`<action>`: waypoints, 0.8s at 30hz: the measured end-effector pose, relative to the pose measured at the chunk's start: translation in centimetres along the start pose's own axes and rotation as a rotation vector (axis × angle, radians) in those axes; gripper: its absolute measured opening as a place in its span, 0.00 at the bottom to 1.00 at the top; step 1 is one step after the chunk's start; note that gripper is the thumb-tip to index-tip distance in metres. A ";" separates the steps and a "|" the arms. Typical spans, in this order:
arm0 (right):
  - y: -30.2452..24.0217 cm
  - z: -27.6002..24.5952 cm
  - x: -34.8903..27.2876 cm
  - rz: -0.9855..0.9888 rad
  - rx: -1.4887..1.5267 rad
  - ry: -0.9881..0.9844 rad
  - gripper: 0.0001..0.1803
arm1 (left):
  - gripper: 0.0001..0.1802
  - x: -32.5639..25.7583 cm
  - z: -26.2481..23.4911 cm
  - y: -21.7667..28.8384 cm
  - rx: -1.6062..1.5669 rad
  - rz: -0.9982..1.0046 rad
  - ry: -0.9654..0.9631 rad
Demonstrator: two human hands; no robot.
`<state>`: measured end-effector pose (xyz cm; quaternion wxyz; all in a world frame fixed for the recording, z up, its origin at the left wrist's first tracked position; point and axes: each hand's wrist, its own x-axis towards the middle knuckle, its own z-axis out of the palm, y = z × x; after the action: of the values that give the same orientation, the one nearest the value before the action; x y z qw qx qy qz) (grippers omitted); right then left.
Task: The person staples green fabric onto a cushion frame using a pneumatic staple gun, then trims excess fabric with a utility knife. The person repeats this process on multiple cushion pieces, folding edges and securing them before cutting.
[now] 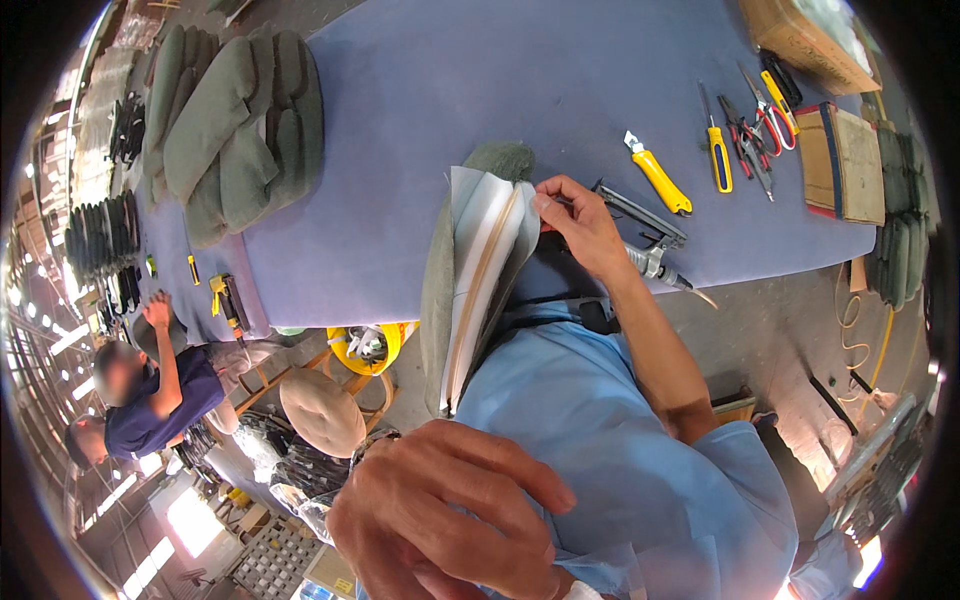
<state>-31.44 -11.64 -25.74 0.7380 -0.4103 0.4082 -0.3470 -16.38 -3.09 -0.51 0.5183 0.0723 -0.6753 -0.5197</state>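
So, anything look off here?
No damage or spill visible. Mild oddity: the pneumatic staple gun lies near the edge of the blue-grey table, hose trailing past it, so it looks easily knocked.

Light-blue short-sleeved shirt (pixel 630 460), dark belt (pixel 598 316) at the waist.

The right hand (pixel 584 226) pinches a white-lined green pad (pixel 484 268)

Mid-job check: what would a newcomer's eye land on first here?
The left hand looms largest, close to the camera at lower middle. Beyond it, the right hand pinches the upper right edge of a green padded piece with a pale lining. A pile of green cushions sits on the blue table, upper left.
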 end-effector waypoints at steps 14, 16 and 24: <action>1.3 0.7 -0.8 -0.070 -0.417 -0.059 0.20 | 0.27 -7.6 -8.2 -9.2 0.635 -0.806 0.899; 1.6 0.1 -0.8 -0.056 -0.433 -0.054 0.20 | 0.28 -10.9 -9.9 -10.5 0.462 -0.875 1.080; 0.9 -2.3 -1.5 -0.052 -0.657 -0.062 0.12 | 0.38 -17.0 -5.8 -14.1 0.686 -1.084 0.618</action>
<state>-33.97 -10.77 -26.88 0.5694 -0.6470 0.4648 -0.2029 -10.39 -2.28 -22.48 0.3027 0.7012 -0.4918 -0.4181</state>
